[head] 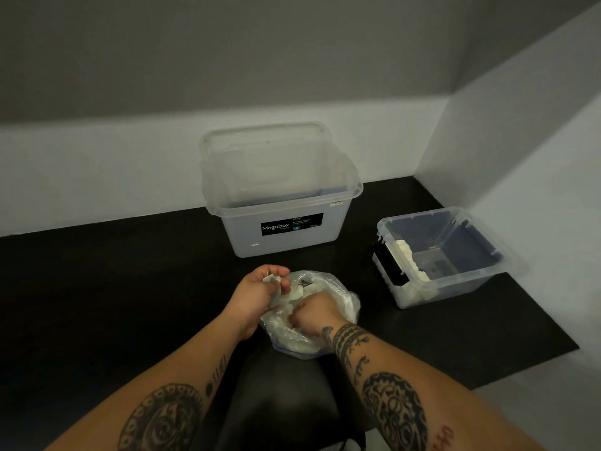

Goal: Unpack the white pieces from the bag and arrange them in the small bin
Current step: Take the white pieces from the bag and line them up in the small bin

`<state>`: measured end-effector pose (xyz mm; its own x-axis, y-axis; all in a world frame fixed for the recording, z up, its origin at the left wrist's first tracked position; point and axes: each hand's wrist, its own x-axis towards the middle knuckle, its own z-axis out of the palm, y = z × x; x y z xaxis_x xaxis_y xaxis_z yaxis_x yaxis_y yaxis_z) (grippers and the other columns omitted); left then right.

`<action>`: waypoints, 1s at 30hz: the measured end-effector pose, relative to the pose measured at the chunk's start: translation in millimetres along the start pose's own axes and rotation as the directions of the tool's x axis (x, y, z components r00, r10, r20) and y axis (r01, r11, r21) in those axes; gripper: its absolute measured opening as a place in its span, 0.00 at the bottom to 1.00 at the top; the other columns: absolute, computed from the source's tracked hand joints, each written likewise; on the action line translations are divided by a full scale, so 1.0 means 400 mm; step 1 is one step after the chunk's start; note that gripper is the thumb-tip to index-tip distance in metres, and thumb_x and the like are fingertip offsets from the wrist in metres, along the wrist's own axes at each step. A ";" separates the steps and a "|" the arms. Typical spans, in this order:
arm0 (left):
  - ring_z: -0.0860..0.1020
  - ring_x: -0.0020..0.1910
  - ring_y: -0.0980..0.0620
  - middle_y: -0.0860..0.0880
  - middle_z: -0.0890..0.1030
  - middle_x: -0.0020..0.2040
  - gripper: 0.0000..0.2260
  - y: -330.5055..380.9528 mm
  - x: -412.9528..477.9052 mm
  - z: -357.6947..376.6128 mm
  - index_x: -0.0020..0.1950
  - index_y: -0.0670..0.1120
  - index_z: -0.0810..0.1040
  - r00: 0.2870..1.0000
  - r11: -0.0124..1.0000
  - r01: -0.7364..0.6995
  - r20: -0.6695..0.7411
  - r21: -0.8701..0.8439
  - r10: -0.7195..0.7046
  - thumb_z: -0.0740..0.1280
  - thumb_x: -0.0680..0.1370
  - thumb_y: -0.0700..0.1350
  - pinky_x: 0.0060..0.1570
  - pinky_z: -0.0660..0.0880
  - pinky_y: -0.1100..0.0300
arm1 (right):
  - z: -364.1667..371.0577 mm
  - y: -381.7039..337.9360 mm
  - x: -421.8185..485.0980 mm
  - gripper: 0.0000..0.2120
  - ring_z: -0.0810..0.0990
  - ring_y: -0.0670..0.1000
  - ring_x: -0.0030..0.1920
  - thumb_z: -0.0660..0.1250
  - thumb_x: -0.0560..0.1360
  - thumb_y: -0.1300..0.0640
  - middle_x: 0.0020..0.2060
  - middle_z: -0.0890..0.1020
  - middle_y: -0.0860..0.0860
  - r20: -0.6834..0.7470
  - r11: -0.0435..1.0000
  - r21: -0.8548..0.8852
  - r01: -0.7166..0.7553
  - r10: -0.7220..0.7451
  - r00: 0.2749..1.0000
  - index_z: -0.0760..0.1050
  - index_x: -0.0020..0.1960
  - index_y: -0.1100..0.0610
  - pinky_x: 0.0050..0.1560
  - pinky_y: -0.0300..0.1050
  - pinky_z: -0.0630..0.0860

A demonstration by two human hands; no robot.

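A large circular black tattoo [162, 418] is noted on the bare left forearm [182, 379]. On the right forearm [429, 398], black bands [349, 340] behind the right hand [312, 312], a dark ornamental tattoo [393, 408] and red lettering [444, 434] are recorded.

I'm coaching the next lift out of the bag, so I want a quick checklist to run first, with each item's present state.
1. Bag mouth held open by the left hand: ok.
2. Right hand reaching inside the bag: ok.
3. A piece actually gripped by the right hand: cannot tell, its fingers are hidden in the plastic.
4. Small bin uncovered: ok.
5. Bare floor left in the small bin beside the white pieces along its near-left wall: ok.
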<state>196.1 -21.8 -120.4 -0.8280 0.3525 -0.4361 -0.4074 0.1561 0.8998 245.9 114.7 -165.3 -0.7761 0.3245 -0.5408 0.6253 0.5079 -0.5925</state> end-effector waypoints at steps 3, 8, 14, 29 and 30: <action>0.82 0.52 0.45 0.44 0.85 0.48 0.11 -0.001 -0.013 -0.004 0.57 0.46 0.82 1.000 0.999 -0.016 -0.008 0.031 0.016 0.62 0.82 0.35 0.60 0.78 0.47 | -0.020 -0.001 -0.020 0.04 0.84 0.52 0.46 0.68 0.76 0.59 0.42 0.84 0.52 -0.013 0.997 0.079 -0.010 0.011 1.000 0.81 0.45 0.57 0.52 0.51 0.83; 0.81 0.49 0.47 0.45 0.84 0.46 0.12 0.008 -0.020 -0.014 0.57 0.46 0.81 0.998 1.000 -0.030 -0.063 0.007 0.031 0.61 0.82 0.34 0.54 0.78 0.51 | -0.127 -0.028 -0.093 0.03 0.80 0.47 0.34 0.68 0.79 0.61 0.42 0.82 0.54 0.127 0.886 0.464 -0.012 -0.054 0.990 0.77 0.52 0.58 0.28 0.39 0.72; 0.82 0.46 0.49 0.47 0.82 0.49 0.08 0.036 -0.030 0.018 0.59 0.49 0.80 0.999 0.995 0.034 0.001 -0.093 -0.034 0.65 0.83 0.49 0.42 0.80 0.54 | -0.212 -0.024 -0.143 0.03 0.80 0.49 0.34 0.66 0.79 0.65 0.46 0.87 0.60 0.142 0.768 0.637 0.058 -0.191 0.971 0.73 0.52 0.59 0.30 0.39 0.69; 0.84 0.42 0.49 0.45 0.86 0.46 0.10 0.049 -0.018 0.055 0.52 0.48 0.82 0.983 0.982 -0.165 -0.061 0.091 0.171 0.77 0.74 0.39 0.44 0.82 0.55 | -0.206 0.067 -0.141 0.10 0.83 0.48 0.44 0.69 0.77 0.64 0.53 0.85 0.54 0.032 0.826 0.546 0.141 -0.189 0.981 0.78 0.57 0.56 0.35 0.40 0.74; 0.85 0.43 0.50 0.47 0.87 0.46 0.09 0.054 -0.020 0.053 0.50 0.50 0.82 0.972 0.958 -0.214 -0.053 0.189 0.228 0.78 0.74 0.40 0.44 0.82 0.55 | -0.207 0.064 -0.139 0.14 0.83 0.47 0.48 0.69 0.76 0.64 0.55 0.85 0.51 -0.013 0.846 0.505 0.171 -0.191 0.982 0.78 0.60 0.54 0.38 0.41 0.75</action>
<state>202.1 -1.7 -97.3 -0.9181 0.3295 -0.2200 -0.1403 0.2488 0.9583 298.2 175.8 -101.1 -0.8822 0.2320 -0.4098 0.4376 0.0827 -0.8954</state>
